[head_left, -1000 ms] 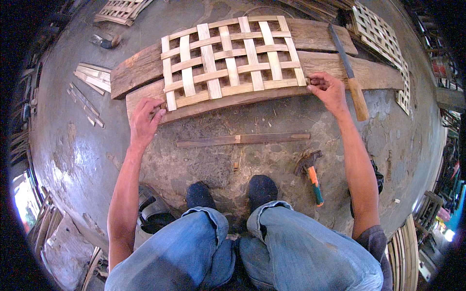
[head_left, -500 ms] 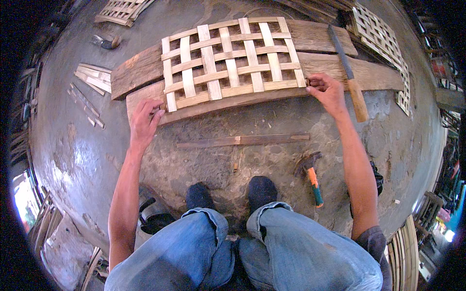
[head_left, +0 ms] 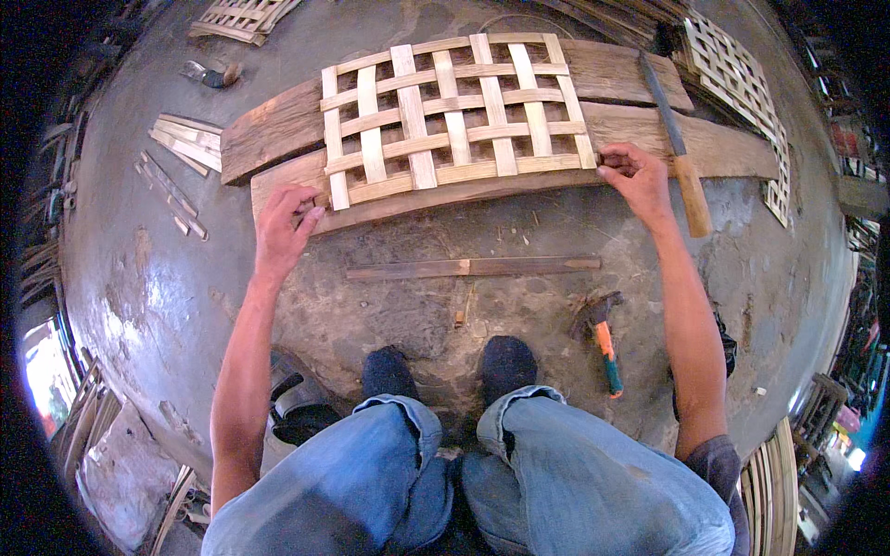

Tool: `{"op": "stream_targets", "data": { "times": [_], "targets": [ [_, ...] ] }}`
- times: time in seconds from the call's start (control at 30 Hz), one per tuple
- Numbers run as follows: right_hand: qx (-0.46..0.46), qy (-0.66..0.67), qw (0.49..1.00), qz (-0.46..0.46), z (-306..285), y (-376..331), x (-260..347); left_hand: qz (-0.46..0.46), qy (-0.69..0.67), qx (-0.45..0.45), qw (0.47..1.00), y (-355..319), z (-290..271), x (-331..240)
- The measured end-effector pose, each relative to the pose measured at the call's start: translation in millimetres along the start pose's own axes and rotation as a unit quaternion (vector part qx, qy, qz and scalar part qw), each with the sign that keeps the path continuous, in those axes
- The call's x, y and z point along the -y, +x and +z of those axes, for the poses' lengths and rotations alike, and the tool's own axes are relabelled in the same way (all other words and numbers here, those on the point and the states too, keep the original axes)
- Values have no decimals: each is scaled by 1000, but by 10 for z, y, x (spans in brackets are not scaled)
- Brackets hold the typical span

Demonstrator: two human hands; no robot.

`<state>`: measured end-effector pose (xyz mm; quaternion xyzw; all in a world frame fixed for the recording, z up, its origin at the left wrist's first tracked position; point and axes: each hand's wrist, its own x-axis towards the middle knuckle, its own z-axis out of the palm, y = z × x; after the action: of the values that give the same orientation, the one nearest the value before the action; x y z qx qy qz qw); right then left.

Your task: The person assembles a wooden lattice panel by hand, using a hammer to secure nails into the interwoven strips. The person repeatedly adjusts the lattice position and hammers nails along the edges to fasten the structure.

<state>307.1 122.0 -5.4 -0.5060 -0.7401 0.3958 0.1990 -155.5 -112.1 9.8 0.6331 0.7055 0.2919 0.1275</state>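
A woven lattice of pale bamboo strips (head_left: 454, 116) lies across two weathered wooden planks (head_left: 649, 93) on the concrete floor. My left hand (head_left: 283, 222) rests at the lattice's near left corner, fingers curled on the end of a strip. My right hand (head_left: 635, 176) pinches the near right corner of the lattice. I sit with both knees in blue jeans at the bottom of the view, dark shoes on the floor.
A long knife with a wooden handle (head_left: 681, 157) lies on the planks to the right. A hammer with an orange and green handle (head_left: 603, 338) and a loose strip (head_left: 473, 268) lie before my feet. Spare strips (head_left: 181, 148) lie left; other lattices (head_left: 732, 74) at the back.
Both hands stay at the lattice's near corners; my left hand has shifted slightly up onto the corner strip. The lattice has not visibly moved.
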Motion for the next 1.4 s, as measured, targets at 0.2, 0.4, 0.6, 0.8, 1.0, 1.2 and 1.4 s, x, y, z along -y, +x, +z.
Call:
{"op": "stream_targets", "data": {
  "times": [0.2, 0.4, 0.6, 0.8, 1.0, 1.2, 1.4],
  "targets": [
    [-5, 19, 1000, -7, -10, 3, -33, 2, -15, -5, 1000, -16, 5, 24],
    [6, 25, 1000, -10, -46, 10, -42, -3, -21, 2, 1000, -3, 26, 40],
    [6, -7, 1000, -18, -43, 37, -74, -13, 5, 9, 1000, -14, 22, 38],
    [-71, -124, 986, -86, -117, -184, -41, -34, 28, -53, 998, -147, -61, -23],
    [34, -129, 991, 26, 45, -1080, 8, 27, 31, -32, 999, -965, -30, 117],
    [14, -161, 987, -10, 166, -1228, 53, 10, 62, -1, 998, -932, 6, -29],
    [-72, -150, 982, -88, 177, -417, 429, 35, 101, -61, 992, -220, -23, -91]
  ]
}}
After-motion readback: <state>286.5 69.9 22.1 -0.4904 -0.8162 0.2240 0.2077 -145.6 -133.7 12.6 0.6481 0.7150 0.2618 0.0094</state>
